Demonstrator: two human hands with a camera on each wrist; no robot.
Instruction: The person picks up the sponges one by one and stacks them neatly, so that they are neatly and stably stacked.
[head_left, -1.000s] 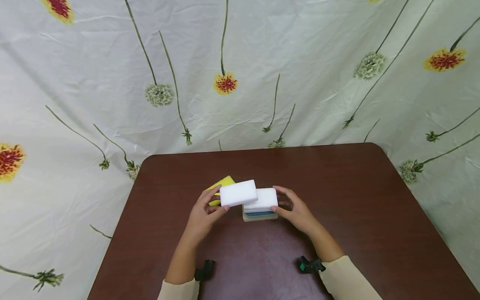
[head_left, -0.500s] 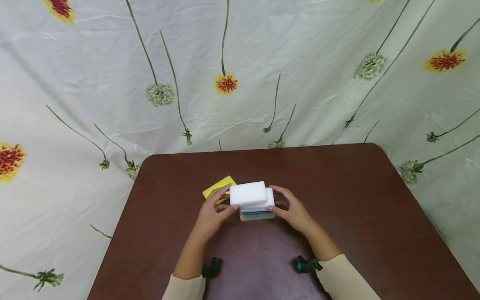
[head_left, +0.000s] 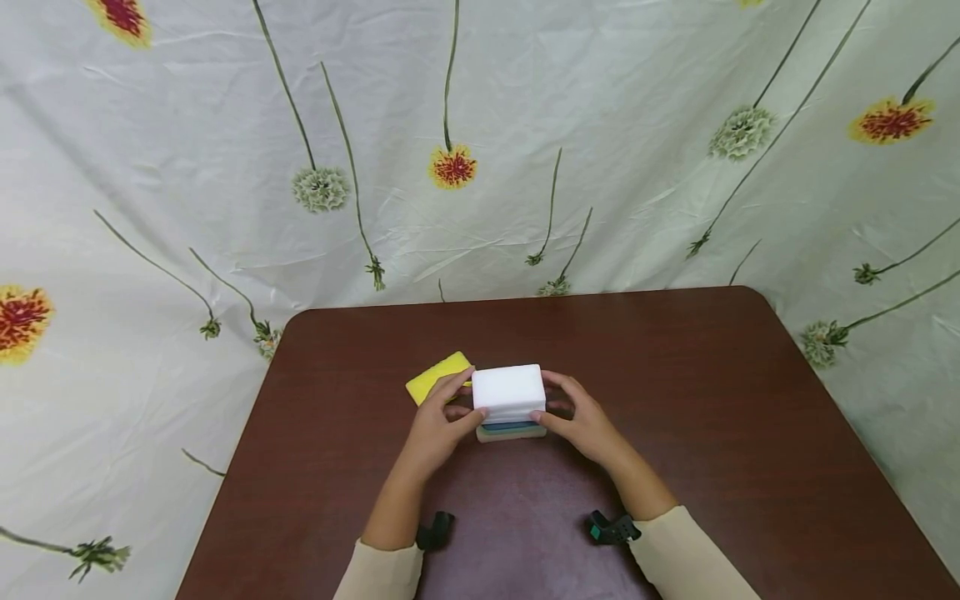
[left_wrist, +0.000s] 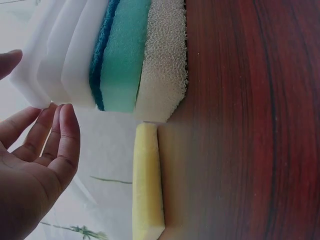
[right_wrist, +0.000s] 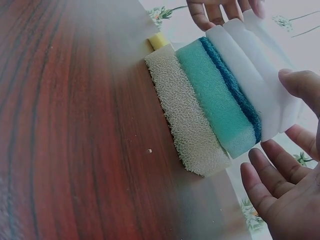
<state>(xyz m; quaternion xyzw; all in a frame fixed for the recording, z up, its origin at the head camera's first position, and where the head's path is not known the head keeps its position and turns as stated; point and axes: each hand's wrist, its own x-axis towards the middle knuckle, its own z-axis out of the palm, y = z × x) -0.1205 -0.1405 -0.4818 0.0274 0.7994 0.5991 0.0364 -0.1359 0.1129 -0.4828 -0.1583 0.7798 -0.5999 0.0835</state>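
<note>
Together, the two hands frame a neat stack of sponges, one at each end. The left hand pinches the left end of the top white sponge, its thumb at the front edge and its fingers round the back. The right hand grips the right end of the white sponges, thumb at the front corner, fingers curled behind; which of the slabs bears most of that hold I cannot tell.

Under the top one lie the middle white sponge and the lowest white sponge, the three lined up closely. They rest on a green sponge whose dark teal scouring layer faces up, and that sits on a coarse, porous beige sponge, the base of the pile, flat on the table.

Just beyond the left hand a yellow sponge lies flat and askew, near the stack's left end, partly covered by the fingers in the head view.

Farther down the arms come black wrist devices and cream sleeves. All is set on a dark reddish-brown wood-grain table with rounded far corners. Behind it hangs a creased white cloth printed with long-stemmed flowers, some yellow and red, some pale green.
</note>
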